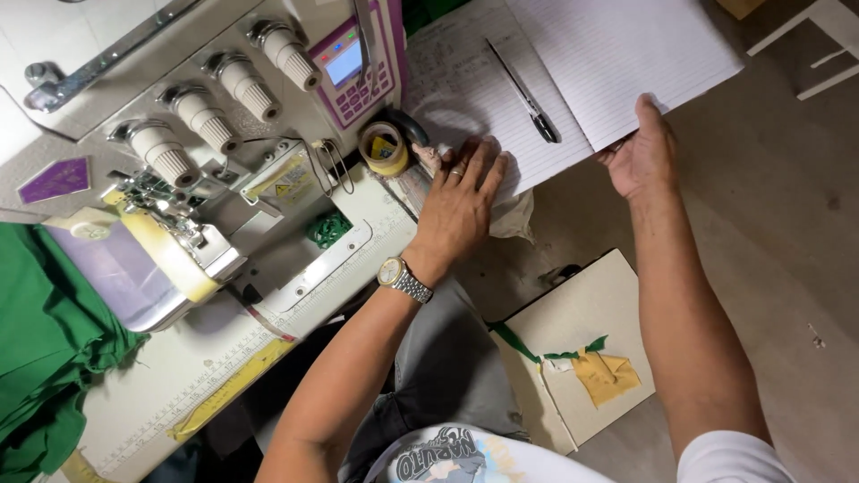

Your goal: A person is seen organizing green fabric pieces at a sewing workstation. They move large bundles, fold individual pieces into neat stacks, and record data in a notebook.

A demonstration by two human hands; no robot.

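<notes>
Both hands steadied a lined notebook (573, 80): left hand (461, 197) pressed flat, right hand (642, 154) pinching its 4 o'clock edge. Its overhang past the tabletop (376, 201) could tip it, rolling the pen (526, 94) off.

A pen (526, 94) lies on the notebook (617, 63), right of the sewing machine (206, 134).

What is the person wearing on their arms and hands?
The left hand has a thin ring on one finger, and a metal wristwatch with a round pale face and a linked band sits on that wrist. The right hand wears nothing that shows. Both forearms are bare. A short white sleeve covers the top of the right arm.
</notes>
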